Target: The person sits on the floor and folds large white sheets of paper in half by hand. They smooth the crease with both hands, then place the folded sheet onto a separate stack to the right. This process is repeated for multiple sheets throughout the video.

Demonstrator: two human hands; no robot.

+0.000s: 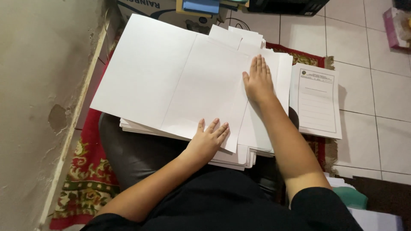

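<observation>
A big white folded sheet [171, 72] lies on top of a thick stack of white paper [239, 156] on my lap. My left hand [208, 139] rests flat on the near edge of the folded sheet, fingers spread. Pressing flat on the right half of the sheet, my right hand [258, 79] has its fingers together and pointing away from me. Neither hand grips anything.
A printed form with ruled lines [317, 100] lies to the right on a red patterned rug [87, 171]. A plastered wall [34, 107] runs along the left. A cardboard box [171, 13] stands at the back. White floor tiles [376, 98] spread right; a green object [353, 197] sits near my right elbow.
</observation>
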